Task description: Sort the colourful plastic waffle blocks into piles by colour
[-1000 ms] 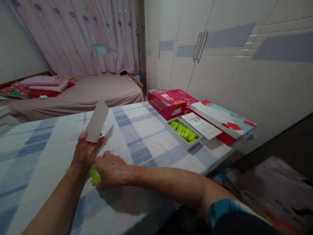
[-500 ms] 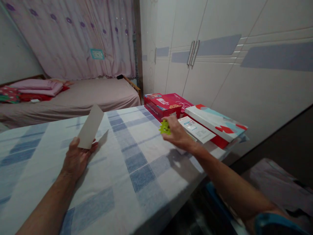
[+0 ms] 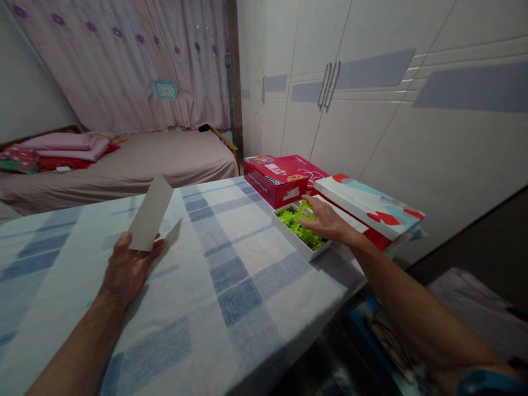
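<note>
On the left, my left hand (image 3: 130,267) is closed on a flat white rectangular card (image 3: 152,217), tilted up above the tablecloth; its thumb lies at the lower corner. My right hand (image 3: 328,220) reaches over a small white box (image 3: 295,240) on the right of the table. Between its thumb and forefinger is a lime-green plastic piece (image 3: 306,209), just above the box rim. More lime-green pieces (image 3: 299,226) fill the box in a loose heap. The hand and wrist hide the right part of the box.
A red box (image 3: 274,181) stands behind the white box, with a pinkish-red box (image 3: 303,165) beyond it. A white, red and blue box (image 3: 369,203) lies near the table's right edge, a white printed sheet beside it. Wardrobe doors (image 3: 371,121) rise on the right.
My right hand has moved right and opened its grip a little around the green piece, uncovering the white box of green pieces. My left hand and the card have stayed nearly still.
</note>
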The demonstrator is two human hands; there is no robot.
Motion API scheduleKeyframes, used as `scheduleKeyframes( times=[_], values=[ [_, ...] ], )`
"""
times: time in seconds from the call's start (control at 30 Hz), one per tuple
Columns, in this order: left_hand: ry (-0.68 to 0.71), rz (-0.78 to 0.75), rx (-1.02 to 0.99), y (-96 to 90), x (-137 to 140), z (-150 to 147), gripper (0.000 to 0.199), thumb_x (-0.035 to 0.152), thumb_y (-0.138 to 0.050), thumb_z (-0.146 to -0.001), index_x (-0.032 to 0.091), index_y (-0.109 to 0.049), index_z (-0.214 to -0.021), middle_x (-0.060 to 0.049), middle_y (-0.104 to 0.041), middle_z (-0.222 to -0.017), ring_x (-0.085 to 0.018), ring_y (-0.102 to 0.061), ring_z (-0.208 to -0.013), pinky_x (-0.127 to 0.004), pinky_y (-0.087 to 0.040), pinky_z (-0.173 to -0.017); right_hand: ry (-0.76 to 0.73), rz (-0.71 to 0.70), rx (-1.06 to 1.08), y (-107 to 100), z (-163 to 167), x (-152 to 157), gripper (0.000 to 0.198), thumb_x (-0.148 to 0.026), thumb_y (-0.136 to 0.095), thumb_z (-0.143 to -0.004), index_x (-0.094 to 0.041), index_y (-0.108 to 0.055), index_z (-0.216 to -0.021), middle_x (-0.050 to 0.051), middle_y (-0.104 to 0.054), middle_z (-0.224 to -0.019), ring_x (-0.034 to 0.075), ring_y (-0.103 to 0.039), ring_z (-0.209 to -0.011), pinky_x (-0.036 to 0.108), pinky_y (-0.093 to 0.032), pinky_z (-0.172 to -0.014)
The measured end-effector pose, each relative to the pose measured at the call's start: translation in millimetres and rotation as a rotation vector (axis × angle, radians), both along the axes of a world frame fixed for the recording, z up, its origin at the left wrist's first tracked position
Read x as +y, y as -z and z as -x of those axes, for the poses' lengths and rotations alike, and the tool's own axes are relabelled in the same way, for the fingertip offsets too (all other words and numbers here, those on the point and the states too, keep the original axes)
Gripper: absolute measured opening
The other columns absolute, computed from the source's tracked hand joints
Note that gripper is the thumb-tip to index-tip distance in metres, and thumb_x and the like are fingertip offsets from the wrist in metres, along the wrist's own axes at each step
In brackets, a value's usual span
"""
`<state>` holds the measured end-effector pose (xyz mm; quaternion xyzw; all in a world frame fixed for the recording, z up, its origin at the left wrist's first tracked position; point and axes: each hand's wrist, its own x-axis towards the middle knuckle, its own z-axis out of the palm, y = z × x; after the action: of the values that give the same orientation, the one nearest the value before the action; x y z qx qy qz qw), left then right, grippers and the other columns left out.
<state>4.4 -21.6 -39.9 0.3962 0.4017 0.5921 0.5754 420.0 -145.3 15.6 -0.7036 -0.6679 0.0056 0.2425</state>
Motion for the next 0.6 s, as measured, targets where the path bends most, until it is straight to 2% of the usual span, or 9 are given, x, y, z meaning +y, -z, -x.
scheduleKeyframes(
  times=[0.1, 0.2, 0.3, 0.43, 0.5, 0.6],
  values=[
    [-0.041, -0.031, 0.059, -2.4, -5.9, -5.7, 0.040, 0.050, -0.069, -0.067, 0.021, -0.064, -0.094, 0.001, -0.068, -0.088, -0.015, -0.062, -0.081, -0.023, -0.056, -0.072, -0.059, 0.114, -0.010, -1.4, -0.7, -20.3, 0.068, -0.029, -0.062, -0.073, -0.011, -0.042, -0.136, 0.018, -0.051, -0.135, 0.029, -0.049, -0.123, 0.045, -0.038, -0.104],
    [-0.030, -0.060, 0.110, -6.6, -13.0, -14.3, 0.041, 0.050, -0.069, -0.065, 0.019, -0.066, -0.092, 0.000, -0.068, -0.091, -0.018, -0.063, -0.087, -0.025, -0.054, -0.074, -0.065, 0.139, -0.016, 1.5, -0.5, -33.1, 0.073, -0.033, -0.065, -0.073, -0.015, -0.041, -0.138, 0.017, -0.048, -0.137, 0.030, -0.046, -0.126, 0.049, -0.037, -0.105],
    [0.030, -0.074, 0.135, -11.2, -19.4, -23.1, 0.044, 0.051, -0.067, -0.066, 0.019, -0.066, -0.096, -0.002, -0.068, -0.096, -0.021, -0.062, -0.091, -0.028, -0.054, -0.076, -0.084, 0.084, -0.006, 7.7, -3.3, -39.2, 0.062, -0.034, -0.062, -0.078, -0.018, -0.046, -0.135, 0.014, -0.050, -0.135, 0.027, -0.047, -0.125, 0.047, -0.037, -0.105],
    [0.074, -0.088, 0.156, -14.6, -25.5, -30.8, 0.043, 0.051, -0.066, -0.067, 0.019, -0.067, -0.096, -0.004, -0.068, -0.099, -0.023, -0.062, -0.095, -0.032, -0.054, -0.078, -0.143, 0.015, -0.006, 17.0, -5.5, -44.3, 0.036, -0.027, -0.055, -0.083, -0.019, -0.061, -0.118, 0.011, -0.058, -0.126, 0.024, -0.052, -0.120, 0.045, -0.038, -0.104],
    [0.098, -0.086, 0.165, -15.3, -28.0, -33.2, 0.043, 0.052, -0.065, -0.068, 0.019, -0.068, -0.096, -0.004, -0.068, -0.101, -0.024, -0.062, -0.098, -0.032, -0.054, -0.079, -0.135, -0.020, -0.002, 18.0, -4.1, -45.6, 0.031, -0.027, -0.056, -0.083, -0.019, -0.064, -0.111, 0.011, -0.059, -0.124, 0.024, -0.053, -0.118, 0.046, -0.039, -0.103],
    [0.130, -0.086, 0.174, -16.1, -31.8, -37.3, 0.044, 0.052, -0.065, -0.069, 0.019, -0.068, -0.098, -0.005, -0.068, -0.103, -0.025, -0.062, -0.099, -0.033, -0.054, -0.080, -0.117, -0.124, 0.019, 13.3, -0.4, -40.7, 0.031, -0.025, -0.054, -0.084, -0.019, -0.063, -0.113, 0.011, -0.059, -0.122, 0.023, -0.054, -0.115, 0.043, -0.041, -0.102]
  ],
)
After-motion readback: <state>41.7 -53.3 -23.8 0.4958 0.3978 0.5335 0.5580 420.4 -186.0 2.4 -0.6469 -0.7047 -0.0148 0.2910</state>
